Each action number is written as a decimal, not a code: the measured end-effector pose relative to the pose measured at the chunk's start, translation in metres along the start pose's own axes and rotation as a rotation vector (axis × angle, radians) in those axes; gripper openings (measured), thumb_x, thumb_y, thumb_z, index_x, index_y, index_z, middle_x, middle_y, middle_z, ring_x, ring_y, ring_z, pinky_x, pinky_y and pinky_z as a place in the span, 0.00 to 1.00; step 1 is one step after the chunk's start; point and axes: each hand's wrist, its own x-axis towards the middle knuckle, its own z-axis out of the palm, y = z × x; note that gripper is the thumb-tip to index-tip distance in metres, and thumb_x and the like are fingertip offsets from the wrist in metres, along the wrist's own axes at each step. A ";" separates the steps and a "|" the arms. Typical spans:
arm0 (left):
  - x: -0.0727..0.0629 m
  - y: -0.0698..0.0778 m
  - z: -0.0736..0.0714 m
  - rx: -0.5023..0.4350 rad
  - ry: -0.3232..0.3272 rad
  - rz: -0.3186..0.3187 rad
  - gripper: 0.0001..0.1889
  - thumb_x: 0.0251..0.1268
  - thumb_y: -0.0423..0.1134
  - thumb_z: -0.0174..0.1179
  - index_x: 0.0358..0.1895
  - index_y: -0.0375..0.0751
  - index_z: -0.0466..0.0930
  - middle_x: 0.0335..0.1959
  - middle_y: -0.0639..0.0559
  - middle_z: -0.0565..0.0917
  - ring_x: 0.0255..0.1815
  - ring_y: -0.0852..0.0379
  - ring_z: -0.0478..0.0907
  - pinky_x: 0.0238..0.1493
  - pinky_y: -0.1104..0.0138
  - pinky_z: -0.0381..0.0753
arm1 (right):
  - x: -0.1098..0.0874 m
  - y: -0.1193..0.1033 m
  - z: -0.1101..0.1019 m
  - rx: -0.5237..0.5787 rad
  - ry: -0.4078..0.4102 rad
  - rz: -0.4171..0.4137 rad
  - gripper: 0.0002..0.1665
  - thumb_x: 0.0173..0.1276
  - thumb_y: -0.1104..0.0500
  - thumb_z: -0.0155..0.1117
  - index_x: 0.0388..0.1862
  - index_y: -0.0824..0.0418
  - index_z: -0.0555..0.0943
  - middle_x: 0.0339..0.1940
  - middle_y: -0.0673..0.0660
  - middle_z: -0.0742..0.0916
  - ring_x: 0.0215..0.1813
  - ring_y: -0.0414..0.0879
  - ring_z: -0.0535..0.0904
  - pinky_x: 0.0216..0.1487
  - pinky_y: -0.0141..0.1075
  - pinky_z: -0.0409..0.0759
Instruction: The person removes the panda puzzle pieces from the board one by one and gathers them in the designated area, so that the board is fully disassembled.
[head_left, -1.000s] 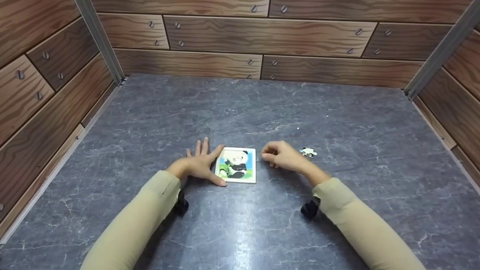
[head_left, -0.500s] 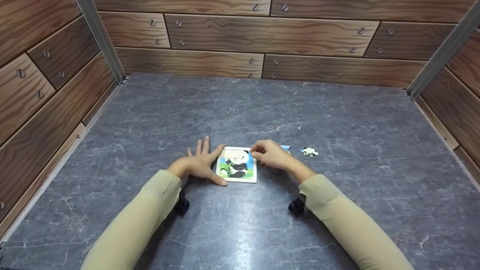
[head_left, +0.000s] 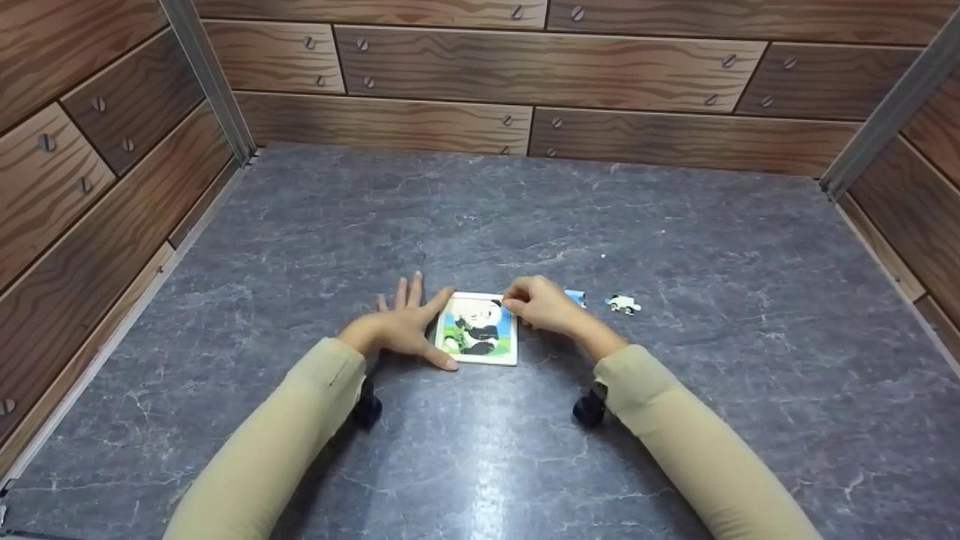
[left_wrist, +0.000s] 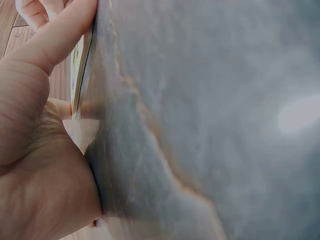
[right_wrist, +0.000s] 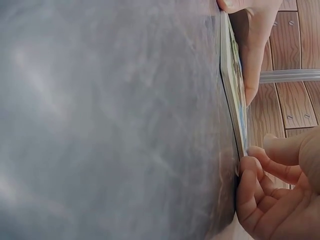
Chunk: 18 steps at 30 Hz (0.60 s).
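A square panda jigsaw puzzle (head_left: pixel 484 330) in a white-edged tray lies flat at the middle of the table. My left hand (head_left: pixel 405 326) has its fingers spread at the puzzle's left side, thumb at the near left corner and index finger at the far left corner. At the far right corner my right hand (head_left: pixel 544 304) has curled fingers, its thumb and index fingertips together over the panda's ear. In the right wrist view those fingertips (right_wrist: pixel 255 154) meet the tray's edge; I cannot tell whether they pinch a piece.
A blue puzzle piece (head_left: pixel 576 298) lies just behind the right hand, partly hidden by it. Farther right lies a white puzzle piece (head_left: pixel 623 304) with dark and blue parts. Wood-patterned walls (head_left: pixel 435 124) bound the grey marbled table (head_left: pixel 375 202).
My right hand has moved left from beside the puzzle onto its far right corner, uncovering the blue piece. Over the last half second it hardly moves. My left hand stays on the puzzle.
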 end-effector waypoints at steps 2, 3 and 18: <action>0.000 0.000 0.000 -0.001 -0.001 0.000 0.65 0.35 0.70 0.67 0.74 0.64 0.29 0.69 0.40 0.15 0.67 0.42 0.11 0.60 0.39 0.19 | 0.000 0.000 -0.001 -0.003 -0.004 0.011 0.10 0.69 0.61 0.56 0.41 0.67 0.79 0.27 0.56 0.80 0.20 0.42 0.73 0.20 0.31 0.73; 0.000 0.001 0.000 -0.001 -0.002 -0.001 0.65 0.35 0.70 0.67 0.74 0.64 0.29 0.68 0.40 0.15 0.67 0.42 0.11 0.60 0.39 0.19 | 0.001 0.001 -0.001 -0.005 -0.006 0.017 0.10 0.69 0.61 0.55 0.41 0.67 0.79 0.26 0.56 0.80 0.21 0.43 0.73 0.20 0.32 0.73; -0.001 0.001 -0.001 -0.004 0.000 0.007 0.64 0.37 0.70 0.66 0.74 0.63 0.29 0.69 0.40 0.15 0.67 0.41 0.11 0.60 0.38 0.19 | 0.006 0.001 0.000 -0.020 0.015 0.033 0.10 0.70 0.61 0.55 0.38 0.66 0.79 0.19 0.53 0.77 0.18 0.42 0.71 0.17 0.31 0.71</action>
